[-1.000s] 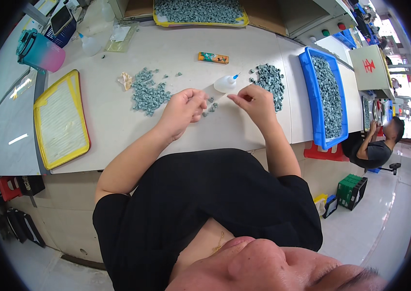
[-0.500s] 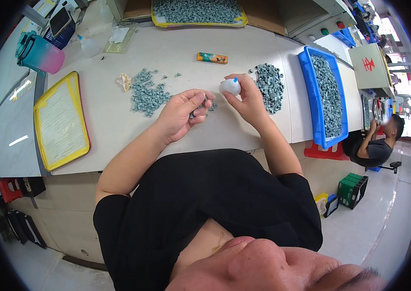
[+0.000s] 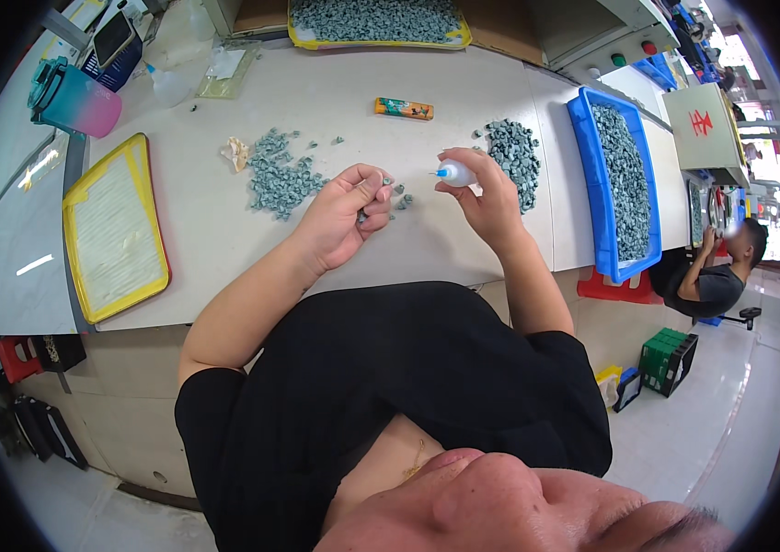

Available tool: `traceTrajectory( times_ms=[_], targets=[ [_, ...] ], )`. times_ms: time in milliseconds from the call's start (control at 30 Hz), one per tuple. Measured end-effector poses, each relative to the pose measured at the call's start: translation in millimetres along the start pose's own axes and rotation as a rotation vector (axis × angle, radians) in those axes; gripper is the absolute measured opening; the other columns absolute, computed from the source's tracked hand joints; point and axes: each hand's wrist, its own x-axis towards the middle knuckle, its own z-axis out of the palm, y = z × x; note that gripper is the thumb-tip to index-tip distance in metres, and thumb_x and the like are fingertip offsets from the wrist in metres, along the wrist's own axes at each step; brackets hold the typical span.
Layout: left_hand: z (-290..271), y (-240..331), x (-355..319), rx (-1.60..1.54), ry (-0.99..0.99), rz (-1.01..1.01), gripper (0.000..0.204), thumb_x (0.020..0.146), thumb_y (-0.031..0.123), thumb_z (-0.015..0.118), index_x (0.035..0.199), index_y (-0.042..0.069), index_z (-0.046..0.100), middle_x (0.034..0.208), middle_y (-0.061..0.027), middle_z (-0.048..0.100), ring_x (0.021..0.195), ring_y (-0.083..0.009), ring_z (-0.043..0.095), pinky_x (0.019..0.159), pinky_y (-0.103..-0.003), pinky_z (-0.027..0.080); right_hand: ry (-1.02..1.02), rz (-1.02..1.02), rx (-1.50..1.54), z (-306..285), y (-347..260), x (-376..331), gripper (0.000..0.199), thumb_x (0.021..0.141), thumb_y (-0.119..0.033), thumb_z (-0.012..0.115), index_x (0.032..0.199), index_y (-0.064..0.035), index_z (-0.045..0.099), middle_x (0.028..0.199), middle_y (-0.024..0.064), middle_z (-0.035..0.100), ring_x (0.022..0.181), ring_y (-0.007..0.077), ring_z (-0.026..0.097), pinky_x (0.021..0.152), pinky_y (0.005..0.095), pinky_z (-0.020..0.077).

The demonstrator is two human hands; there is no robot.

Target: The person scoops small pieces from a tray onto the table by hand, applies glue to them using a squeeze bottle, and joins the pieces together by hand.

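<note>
My left hand [image 3: 349, 213] is closed around small grey-green pieces, with one piece [image 3: 387, 181] pinched at the thumb and fingertip. In my right hand [image 3: 488, 198] is a small white squeeze bottle [image 3: 458, 173] with a blue tip, lying on its side with the nozzle toward the left hand. A gap separates the nozzle from the pinched piece. Several loose pieces [image 3: 403, 201] lie on the table beside the left fingers. A pile of lighter grey-green pieces [image 3: 281, 177] is left of my left hand, and a darker pile [image 3: 513, 156] is just beyond my right hand.
Behind the hands lies an orange tube-shaped item [image 3: 404, 109]. A blue bin [image 3: 600, 189] of pieces stands at the right, a yellow-edged tray [image 3: 162, 241] at the left. Another filled tray [image 3: 312, 44] sits at the back. A teal-pink bottle [image 3: 86, 103] stands far left; a co-worker [image 3: 716, 276] sits far right.
My right hand has turned the squeeze bottle so its blue tip swings toward the left hand. The left hand has shifted its fingers slightly, and a piece now shows at its fingertips.
</note>
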Motion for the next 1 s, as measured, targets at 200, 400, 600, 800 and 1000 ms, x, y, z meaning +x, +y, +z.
traceTrajectory(
  times_ms=[200,400,600,800,1000],
  targets=[
    [6,1,1,0.02,0.097,-0.008,0.015,0.098,0.016,0.054,0.104,0.003,0.055,0.087,-0.0025,0.052,0.065,-0.0078,0.038,0.053,-0.02,0.032,0.059,-0.145,-0.155,-10,-6,9,0.047,0.068,-0.004,0.079,0.111,-0.0069,0.061,0.098,0.0096,0.067,0.09,0.0292,0.065,0.076,0.0363,0.0523],
    [5,-1,0,0.036,0.114,0.022,0.013,0.098,0.014,0.055,0.104,0.002,0.056,0.087,-0.0024,0.055,0.066,-0.0069,0.041,0.055,-0.02,0.034,0.126,-0.245,-0.35,-15,-5,11,0.042,0.065,-0.008,0.077,0.104,-0.0113,0.064,0.095,0.0019,0.068,0.091,0.0236,0.063,0.075,0.0371,0.0492],
    [9,-1,0,0.033,0.162,0.013,0.013,0.098,0.013,0.052,0.103,0.001,0.053,0.088,-0.0039,0.054,0.065,-0.0071,0.039,0.053,-0.02,0.034,0.131,-0.325,-0.448,-18,-10,14,0.039,0.063,-0.01,0.075,0.1,-0.0135,0.067,0.097,-0.0037,0.067,0.089,0.0178,0.062,0.074,0.0317,0.0441],
    [5,-1,1,0.063,0.135,0.022,0.013,0.098,0.013,0.054,0.103,0.001,0.054,0.087,-0.0034,0.055,0.066,-0.0068,0.041,0.056,-0.021,0.035,0.108,-0.36,-0.545,-20,-13,16,0.034,0.069,-0.01,0.07,0.102,-0.0141,0.067,0.098,-0.0048,0.066,0.089,0.0159,0.061,0.077,0.0318,0.0424],
    [4,-1,1,0.08,0.146,0.014,0.015,0.098,0.013,0.055,0.105,0.0,0.054,0.089,-0.004,0.056,0.066,-0.0065,0.041,0.056,-0.021,0.035,0.088,-0.385,-0.601,-24,-22,19,0.032,0.071,-0.009,0.067,0.103,-0.0157,0.067,0.099,-0.0049,0.066,0.09,0.0159,0.061,0.078,0.0323,0.041]
  ],
)
